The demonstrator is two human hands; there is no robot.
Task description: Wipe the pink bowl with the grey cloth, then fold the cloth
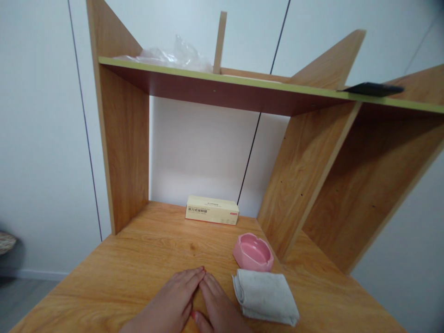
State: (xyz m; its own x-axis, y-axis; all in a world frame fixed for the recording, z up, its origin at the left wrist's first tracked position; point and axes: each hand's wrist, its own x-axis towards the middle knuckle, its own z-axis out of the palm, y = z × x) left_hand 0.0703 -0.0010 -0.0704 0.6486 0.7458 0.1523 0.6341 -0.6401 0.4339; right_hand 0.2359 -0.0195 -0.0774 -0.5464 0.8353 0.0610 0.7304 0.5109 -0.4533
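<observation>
My left hand [176, 296] lies on the wooden desk [166, 240] with its fingers stretched out together. Beside it rests my right hand [220, 300], fingers also extended, and the fingertips of both hands touch. Neither hand holds anything visible. A small red spot [193, 314] shows between the thumbs; I cannot tell what it is. Just right of my right hand is a folded grey cloth [266, 295]. Directly behind the cloth sits a pink faceted ashtray [254, 252]. Farther back stands a long cream cling film box [212, 210] with printed lettering, near the wall.
A shelf [194, 74] spans above the desk, with crumpled clear plastic [176, 55] on its left and a flat dark object [376, 89] at its right edge. Upright wooden panels [125, 148] bound the desk's left side, and a divider [294, 175] stands right of the ashtray.
</observation>
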